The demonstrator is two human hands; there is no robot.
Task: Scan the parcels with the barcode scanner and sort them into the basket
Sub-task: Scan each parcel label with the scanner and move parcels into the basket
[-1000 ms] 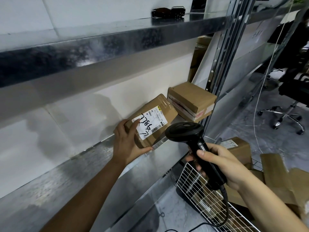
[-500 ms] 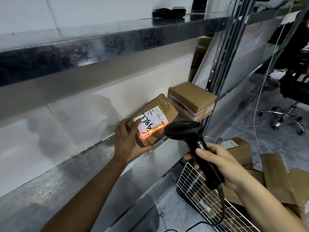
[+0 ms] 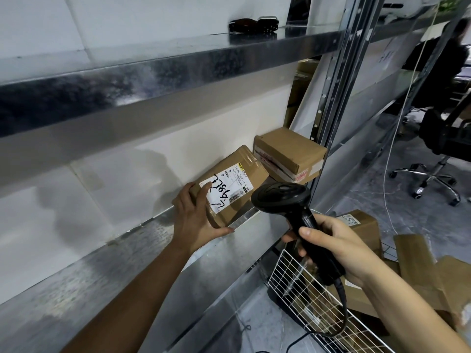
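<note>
Below, white wire basket (image 3: 293,276) with, apparently, several brown parcels (image 3: 364,225) inside.

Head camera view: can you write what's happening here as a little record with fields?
left grip: hand holds tilted brown cardboard parcel with white label at the front edge of grey metal shelf
right grip: hand holds black handheld barcode scanner, aimed toward the label
scan light: none visible on the label
basket: white wire basket below, holding brown parcels
also on shelf: second brown cardboard box
</note>
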